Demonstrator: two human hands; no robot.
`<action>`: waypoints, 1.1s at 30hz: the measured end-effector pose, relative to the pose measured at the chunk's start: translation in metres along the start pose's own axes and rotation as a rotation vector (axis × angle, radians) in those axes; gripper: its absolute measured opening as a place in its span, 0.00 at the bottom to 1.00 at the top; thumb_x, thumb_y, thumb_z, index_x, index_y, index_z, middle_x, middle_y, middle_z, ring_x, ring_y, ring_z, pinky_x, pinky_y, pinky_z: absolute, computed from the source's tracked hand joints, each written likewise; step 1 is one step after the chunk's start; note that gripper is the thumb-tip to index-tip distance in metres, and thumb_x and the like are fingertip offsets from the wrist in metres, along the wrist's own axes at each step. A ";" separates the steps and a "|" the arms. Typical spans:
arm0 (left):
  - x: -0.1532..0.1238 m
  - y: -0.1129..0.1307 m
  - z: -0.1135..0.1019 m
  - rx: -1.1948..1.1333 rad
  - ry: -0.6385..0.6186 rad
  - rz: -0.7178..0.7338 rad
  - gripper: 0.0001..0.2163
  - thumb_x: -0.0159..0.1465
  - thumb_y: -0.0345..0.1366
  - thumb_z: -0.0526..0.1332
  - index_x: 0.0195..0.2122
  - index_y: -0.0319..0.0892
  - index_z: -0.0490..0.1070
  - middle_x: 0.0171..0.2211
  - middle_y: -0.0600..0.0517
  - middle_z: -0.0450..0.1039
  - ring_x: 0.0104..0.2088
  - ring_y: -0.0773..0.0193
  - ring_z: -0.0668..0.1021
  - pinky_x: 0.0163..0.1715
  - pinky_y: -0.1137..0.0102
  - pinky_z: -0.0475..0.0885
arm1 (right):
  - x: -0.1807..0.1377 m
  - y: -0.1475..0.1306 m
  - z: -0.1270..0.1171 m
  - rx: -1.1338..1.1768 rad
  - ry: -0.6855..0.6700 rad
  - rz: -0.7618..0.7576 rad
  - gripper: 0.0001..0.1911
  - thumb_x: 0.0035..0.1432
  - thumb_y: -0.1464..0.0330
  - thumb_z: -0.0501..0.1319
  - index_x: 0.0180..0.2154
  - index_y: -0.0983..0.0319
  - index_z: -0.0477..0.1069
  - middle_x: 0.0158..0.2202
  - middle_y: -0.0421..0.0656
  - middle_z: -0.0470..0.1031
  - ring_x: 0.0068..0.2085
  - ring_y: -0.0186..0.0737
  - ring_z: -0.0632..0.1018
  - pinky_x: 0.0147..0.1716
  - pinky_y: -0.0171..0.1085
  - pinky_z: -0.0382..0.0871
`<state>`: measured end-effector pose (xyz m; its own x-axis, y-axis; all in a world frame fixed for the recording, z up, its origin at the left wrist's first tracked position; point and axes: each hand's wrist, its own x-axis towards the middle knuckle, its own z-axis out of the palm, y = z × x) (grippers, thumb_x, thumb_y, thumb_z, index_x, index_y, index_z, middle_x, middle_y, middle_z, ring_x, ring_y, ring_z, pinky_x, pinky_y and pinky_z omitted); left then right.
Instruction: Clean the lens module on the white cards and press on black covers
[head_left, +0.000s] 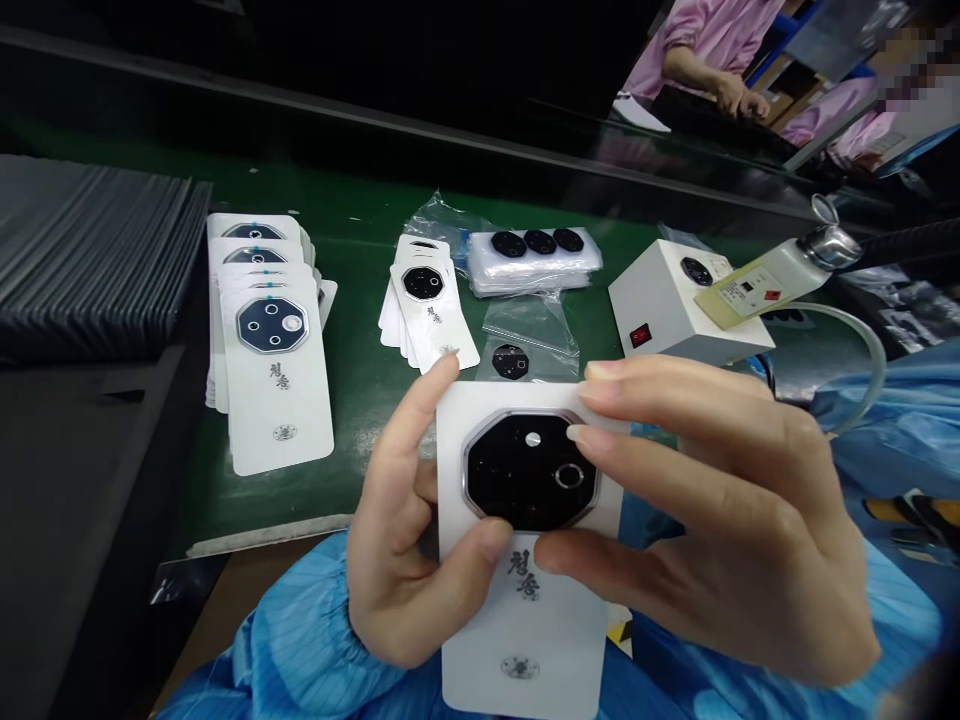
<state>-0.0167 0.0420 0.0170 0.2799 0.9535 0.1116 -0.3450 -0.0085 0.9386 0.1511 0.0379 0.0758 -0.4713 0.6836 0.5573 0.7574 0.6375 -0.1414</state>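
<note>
Close in front of me is a white phone back cover (559, 630) with dark lettering and a round mark below. My left hand (420, 560) grips its left side, thumb on the front just under the lens area. Set in its upper part is a black octagonal camera lens plate (517, 470) with a silver rim. My right hand (720, 520) spans the plate's right side, two fingertips at its upper right and the thumb by its lower edge. Beyond the cover lies a clear plastic bag (544, 330) with another black lens plate (511, 362).
Stacked white back covers (281, 430) lie left, with a smaller fanned pile (442, 335) mid-table. Bagged lens plates (532, 270) sit behind. A white box (660, 290) with a red switch carries a pump bottle (772, 285). Dark ribbed trays (90, 250) stand far left; another person's hands (739, 95) show beyond.
</note>
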 end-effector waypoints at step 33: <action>-0.001 0.014 0.006 -0.263 -0.039 -0.208 0.27 0.64 0.31 0.58 0.61 0.62 0.53 0.31 0.61 0.80 0.27 0.64 0.81 0.26 0.71 0.80 | 0.004 0.000 0.002 0.126 0.083 0.044 0.07 0.58 0.75 0.56 0.39 0.61 0.64 0.44 0.49 0.70 0.48 0.45 0.74 0.50 0.46 0.73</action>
<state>-0.0167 0.0389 0.0320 0.4007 0.9145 -0.0560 -0.4949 0.2674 0.8268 0.1484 0.0419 0.0760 -0.3958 0.6833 0.6135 0.7114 0.6506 -0.2656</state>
